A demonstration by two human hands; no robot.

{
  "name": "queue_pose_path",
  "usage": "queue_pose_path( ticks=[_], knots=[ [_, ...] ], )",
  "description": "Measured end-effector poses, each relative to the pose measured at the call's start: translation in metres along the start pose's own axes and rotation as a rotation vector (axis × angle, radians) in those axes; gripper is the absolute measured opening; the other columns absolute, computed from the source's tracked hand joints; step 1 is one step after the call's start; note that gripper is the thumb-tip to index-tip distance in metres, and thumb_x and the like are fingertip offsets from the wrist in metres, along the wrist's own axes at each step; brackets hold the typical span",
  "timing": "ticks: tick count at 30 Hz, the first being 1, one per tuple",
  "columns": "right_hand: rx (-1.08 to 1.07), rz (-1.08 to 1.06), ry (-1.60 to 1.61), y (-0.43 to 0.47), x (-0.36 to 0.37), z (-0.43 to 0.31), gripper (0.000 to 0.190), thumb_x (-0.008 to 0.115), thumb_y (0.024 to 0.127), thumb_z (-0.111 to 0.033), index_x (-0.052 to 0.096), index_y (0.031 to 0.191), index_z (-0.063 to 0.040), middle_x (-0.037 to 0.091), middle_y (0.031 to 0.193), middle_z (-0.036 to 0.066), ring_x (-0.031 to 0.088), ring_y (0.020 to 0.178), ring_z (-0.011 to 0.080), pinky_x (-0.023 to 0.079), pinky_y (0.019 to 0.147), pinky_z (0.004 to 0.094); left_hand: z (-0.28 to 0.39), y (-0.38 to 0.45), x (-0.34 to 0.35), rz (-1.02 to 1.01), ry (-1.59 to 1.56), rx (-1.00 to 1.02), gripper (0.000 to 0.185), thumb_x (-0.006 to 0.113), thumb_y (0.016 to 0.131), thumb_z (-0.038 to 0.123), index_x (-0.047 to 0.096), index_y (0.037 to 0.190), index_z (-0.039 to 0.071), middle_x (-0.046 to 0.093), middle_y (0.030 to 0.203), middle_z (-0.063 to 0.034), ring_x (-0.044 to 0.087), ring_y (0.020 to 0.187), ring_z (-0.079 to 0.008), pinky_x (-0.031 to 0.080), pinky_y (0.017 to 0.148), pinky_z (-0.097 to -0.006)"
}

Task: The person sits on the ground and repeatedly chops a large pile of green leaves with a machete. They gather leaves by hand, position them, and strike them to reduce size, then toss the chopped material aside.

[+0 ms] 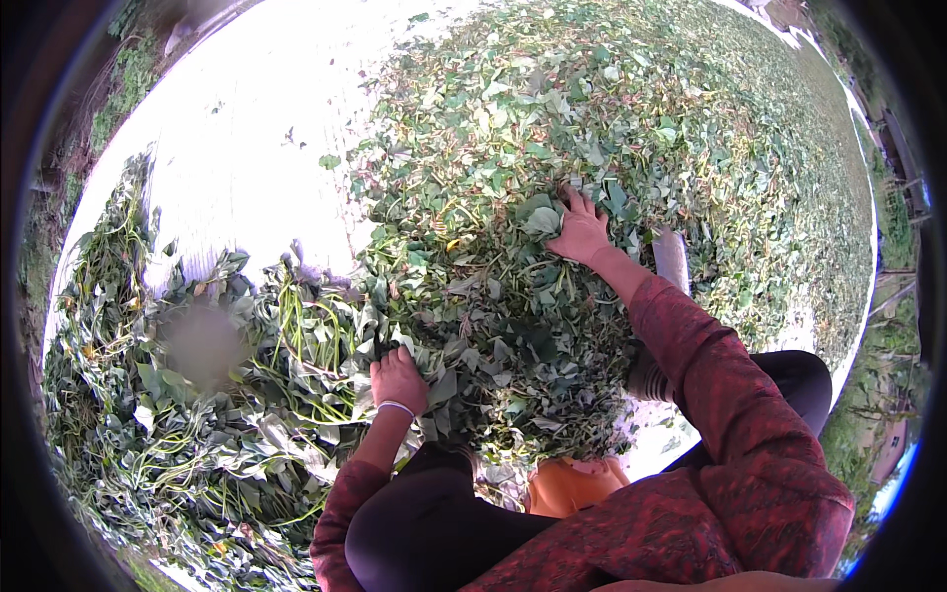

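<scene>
My left hand, with a pale band at its wrist, is at the edge of a heap of long leafy vines. Its fingertips go in among the leaves, so whether they grip any is hidden. Farther forward, my right hand lies palm down on a wide spread of chopped leaves and stems. Its fingers are apart, and a broad green leaf sits beside it. Under my right forearm, a pale flat blade-like piece sticks out, partly covered by the sleeve.
A bright white ground surface shows at the upper left. Between my legs is an orange plastic object, partly hidden. My dark-trousered knee is close to the left vines. Green plants border the ground.
</scene>
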State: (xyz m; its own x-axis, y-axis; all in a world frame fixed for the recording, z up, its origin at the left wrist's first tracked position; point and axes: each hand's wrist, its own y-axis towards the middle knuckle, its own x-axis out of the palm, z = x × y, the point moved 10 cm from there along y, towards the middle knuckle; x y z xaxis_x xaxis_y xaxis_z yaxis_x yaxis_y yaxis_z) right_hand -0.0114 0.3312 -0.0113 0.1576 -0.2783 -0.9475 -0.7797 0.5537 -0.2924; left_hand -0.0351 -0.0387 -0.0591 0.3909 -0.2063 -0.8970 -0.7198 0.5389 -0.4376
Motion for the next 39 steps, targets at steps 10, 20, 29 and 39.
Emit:
queue_pose_path(
  ticks=[10,20,29,39],
  knots=[
    [-0.411,0.197,0.119,-0.106,0.013,-0.058,0.072,0.075,0.052,-0.029,0.051,0.117,-0.009,0.047,0.119,0.009,0.045,0.106,0.0333,0.042,0.086,0.0433,-0.001,0.001,-0.001,0.032,0.001,-0.013,0.044,0.062,0.068,0.021,0.045,0.104,0.003,0.054,0.102,-0.0120,0.053,0.100,-0.0256,0.036,0.087,-0.0363],
    [0.269,0.043,0.410,-0.076,0.047,0.074,0.093,0.072,0.059,-0.034,0.029,0.133,0.003,0.038,0.131,0.025,0.050,0.110,0.0360,0.042,0.093,0.0377,-0.001,0.000,-0.001,0.026,0.019,0.005,0.046,0.061,0.069,0.021,0.043,0.107,0.003,0.053,0.103,-0.0123,0.052,0.101,-0.0252,0.035,0.088,-0.0358],
    [0.078,0.103,0.229,-0.108,0.033,0.040,0.080,0.074,0.055,-0.030,0.044,0.123,0.001,0.037,0.131,0.017,0.038,0.118,0.0358,0.037,0.097,0.0417,-0.001,0.003,0.001,0.020,0.024,-0.017,0.039,0.056,0.072,0.019,0.044,0.105,0.003,0.054,0.102,-0.0119,0.052,0.101,-0.0249,0.034,0.089,-0.0358],
    [-0.457,-0.161,0.279,-0.085,0.034,-0.065,0.084,0.072,0.054,-0.028,0.039,0.129,-0.006,0.039,0.130,0.010,0.036,0.120,0.0338,0.037,0.097,0.0414,-0.002,0.003,0.002,0.025,0.034,-0.013,0.038,0.055,0.072,0.018,0.045,0.106,0.003,0.054,0.101,-0.0113,0.052,0.101,-0.0246,0.035,0.089,-0.0355]
  ],
)
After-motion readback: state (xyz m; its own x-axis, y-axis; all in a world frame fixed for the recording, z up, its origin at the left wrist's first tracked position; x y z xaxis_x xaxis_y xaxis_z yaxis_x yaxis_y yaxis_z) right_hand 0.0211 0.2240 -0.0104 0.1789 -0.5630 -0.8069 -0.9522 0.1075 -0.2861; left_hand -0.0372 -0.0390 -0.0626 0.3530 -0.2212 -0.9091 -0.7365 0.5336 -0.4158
